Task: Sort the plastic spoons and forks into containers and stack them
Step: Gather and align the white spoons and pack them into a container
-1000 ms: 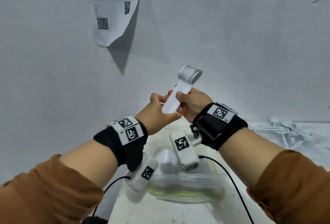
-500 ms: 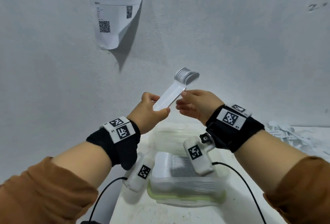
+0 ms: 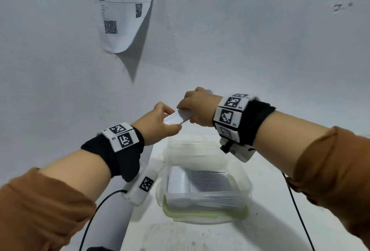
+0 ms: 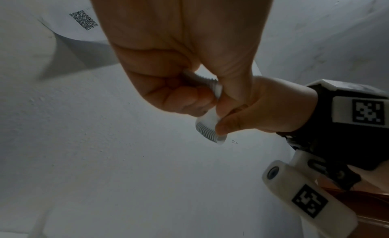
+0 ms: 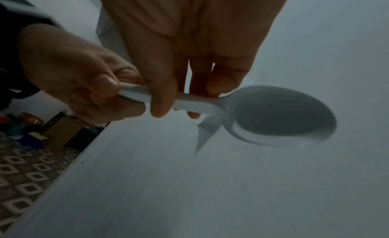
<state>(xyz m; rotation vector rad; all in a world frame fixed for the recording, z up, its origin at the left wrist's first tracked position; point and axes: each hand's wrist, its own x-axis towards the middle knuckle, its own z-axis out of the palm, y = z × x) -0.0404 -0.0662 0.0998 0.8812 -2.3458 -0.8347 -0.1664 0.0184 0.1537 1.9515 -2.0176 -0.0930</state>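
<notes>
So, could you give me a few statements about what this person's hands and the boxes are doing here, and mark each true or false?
1. Both hands hold one bundle of stacked spoons. True.
2. The left hand grips the bowl end. False: it holds the handle end; the right hand is nearer the bowls.
3. The clear container below the hands is empty. False: it already holds a row of white cutlery.
4. A printed sheet with a QR code hangs on the wall. True.
</notes>
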